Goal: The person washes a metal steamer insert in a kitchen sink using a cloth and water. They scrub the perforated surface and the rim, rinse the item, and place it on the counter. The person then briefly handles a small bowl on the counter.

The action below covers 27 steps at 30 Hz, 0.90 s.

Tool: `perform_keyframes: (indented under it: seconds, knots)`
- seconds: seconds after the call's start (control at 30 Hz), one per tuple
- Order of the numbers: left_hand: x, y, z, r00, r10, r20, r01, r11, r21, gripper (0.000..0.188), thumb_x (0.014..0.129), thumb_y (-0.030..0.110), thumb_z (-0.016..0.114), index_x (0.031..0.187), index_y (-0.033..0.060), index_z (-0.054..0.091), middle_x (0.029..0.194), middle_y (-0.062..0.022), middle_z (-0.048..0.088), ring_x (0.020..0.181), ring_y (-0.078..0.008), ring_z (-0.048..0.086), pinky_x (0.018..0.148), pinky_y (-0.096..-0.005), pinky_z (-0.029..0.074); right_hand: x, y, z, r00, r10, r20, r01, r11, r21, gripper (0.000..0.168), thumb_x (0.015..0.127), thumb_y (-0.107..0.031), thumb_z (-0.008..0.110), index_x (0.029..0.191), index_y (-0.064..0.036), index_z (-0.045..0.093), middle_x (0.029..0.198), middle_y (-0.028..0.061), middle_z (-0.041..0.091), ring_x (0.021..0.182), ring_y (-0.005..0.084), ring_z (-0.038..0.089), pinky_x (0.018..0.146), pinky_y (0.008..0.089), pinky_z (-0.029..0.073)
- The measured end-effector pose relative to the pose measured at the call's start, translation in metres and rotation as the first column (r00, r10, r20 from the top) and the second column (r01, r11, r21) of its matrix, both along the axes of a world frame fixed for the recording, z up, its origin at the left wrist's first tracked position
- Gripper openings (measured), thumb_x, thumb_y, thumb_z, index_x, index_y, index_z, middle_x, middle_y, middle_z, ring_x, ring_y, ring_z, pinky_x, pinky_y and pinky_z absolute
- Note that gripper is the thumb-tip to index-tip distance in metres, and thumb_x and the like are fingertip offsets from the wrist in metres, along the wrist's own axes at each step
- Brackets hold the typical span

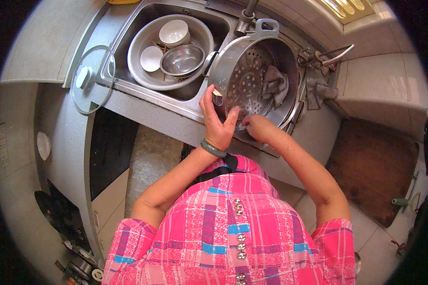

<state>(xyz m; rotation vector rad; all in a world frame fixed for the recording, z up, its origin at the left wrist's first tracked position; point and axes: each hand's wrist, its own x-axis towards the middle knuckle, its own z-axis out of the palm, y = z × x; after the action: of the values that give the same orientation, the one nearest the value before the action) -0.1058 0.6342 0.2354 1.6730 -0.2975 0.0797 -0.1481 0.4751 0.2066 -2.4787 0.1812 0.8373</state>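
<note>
A large metal steamer pot (223,67) with a perforated bottom stands tilted over the right part of the sink. My left hand (219,124) grips its near left rim, fingers outside and thumb inside. Inside the near edge is my right hand (258,126), its fingers bent together; whether they pinch something small is hidden. A grey cloth (275,85) lies crumpled in the pot, on the right. To the left, a metal basin (135,67) in the sink holds white bowls (151,58), a steel bowl (182,60) and some chopsticks.
A glass lid (92,80) rests at the counter's left edge. Behind the pot rises a faucet (244,25); another tap (308,58) is on the right, with a grey rag (315,92) beside it. A brown board or mat (374,171) lies at the far right.
</note>
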Motion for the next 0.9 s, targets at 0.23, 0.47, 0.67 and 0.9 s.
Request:
perform_keyframes:
  seconds: [0.23,0.47,0.67,0.9]
  knots:
    - [0.001,-0.003,-0.005,1.000,0.001,0.013,-0.001,1.000,-0.005,0.069,0.074,0.011,0.064,0.131,0.0023,0.026,0.120,-0.0188,0.033,0.111,-0.0314,0.036,0.098,-0.0384,0.027,0.004,0.012,0.001,0.996,-0.089,0.019,0.079,0.948,0.309,0.028,0.072,-0.006,0.051,0.097,-0.004,0.064,0.095,0.0182,0.063,0.089,0.0307,0.061,0.079,0.0379,0.046]
    - [-0.001,-0.002,-0.009,0.998,-0.008,-0.064,0.003,0.996,-0.084,0.067,0.077,0.016,0.061,0.131,0.0017,0.025,0.123,-0.0195,0.032,0.114,-0.0320,0.034,0.099,-0.0383,0.026,0.026,0.035,0.039,0.965,-0.228,-0.129,0.259,0.747,0.613,0.025,0.080,-0.011,0.053,0.099,0.003,0.060,0.093,0.0115,0.064,0.084,0.0226,0.058,0.076,0.0342,0.045]
    - [-0.002,0.005,-0.013,0.998,-0.037,-0.047,0.035,0.999,-0.033,0.063,0.084,0.012,0.052,0.135,0.0041,0.017,0.130,-0.0129,0.030,0.116,-0.0228,0.036,0.100,-0.0338,0.027,0.037,0.035,0.032,0.828,-0.241,-0.506,0.560,0.351,0.750,0.014,0.084,-0.012,0.050,0.088,-0.004,0.061,0.079,0.0016,0.057,0.072,0.0115,0.051,0.068,0.0270,0.043]
    - [0.001,0.009,-0.019,0.994,0.031,-0.101,-0.041,0.995,-0.094,0.060,0.084,0.013,0.053,0.134,0.0034,0.021,0.129,-0.0145,0.031,0.117,-0.0244,0.034,0.100,-0.0344,0.026,0.025,0.012,0.035,0.729,-0.060,-0.682,0.684,0.014,0.730,0.014,0.080,-0.001,0.048,0.092,-0.003,0.056,0.082,0.0027,0.054,0.078,0.0136,0.054,0.072,0.0269,0.046]
